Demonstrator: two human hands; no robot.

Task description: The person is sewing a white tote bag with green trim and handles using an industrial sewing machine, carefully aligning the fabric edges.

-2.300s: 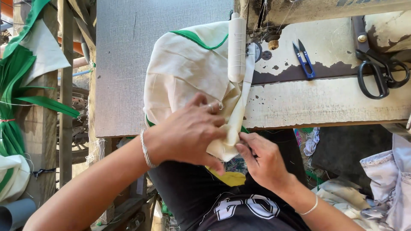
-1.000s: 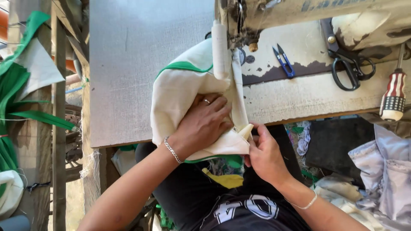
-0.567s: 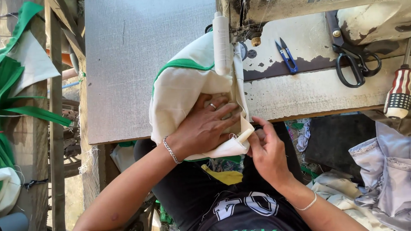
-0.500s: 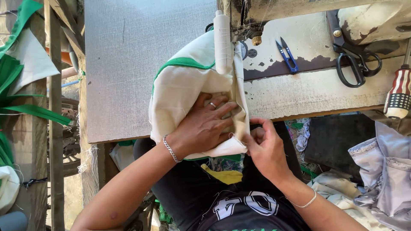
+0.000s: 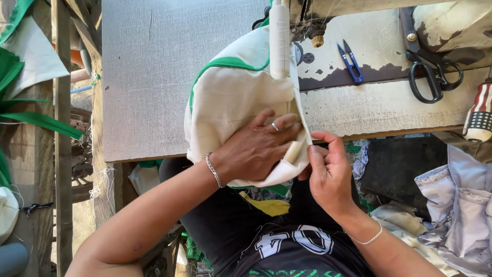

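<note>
Cream fabric piece with green trim (image 5: 230, 97) draped over the near edge of the tabletop (image 5: 169, 77), its far end tucked under the sewing machine head (image 5: 307, 15). Left hand (image 5: 253, 149) spread flat on the cloth, palm down, pressing it against the tabletop's edge; grip wide, fingers extended, nothing pinched. Right hand (image 5: 328, 172) just beside it to the right, thumb and forefinger closed narrowly on the folded hem at the cloth's near right corner.

Progress, judged from the lay of things: green binding already attached along the far curve; the near edge folded but apparently not yet run under the needle. Seam along that right-hand fold seemingly left to do. Needle area itself hidden behind a white spool or tube (image 5: 280, 41), so stitching state there impossible to tell.

Blue thread snips (image 5: 351, 61) lying far right on the tabletop, well apart from both hands. Black shears (image 5: 428, 72) farther right. Striped handle of a tool (image 5: 479, 115) at the right edge.

No proper containers in view. Loose pile of pale fabric (image 5: 461, 205) lying below the tabletop to the right; green and white cloth (image 5: 25, 77) hanging at far left.
</note>
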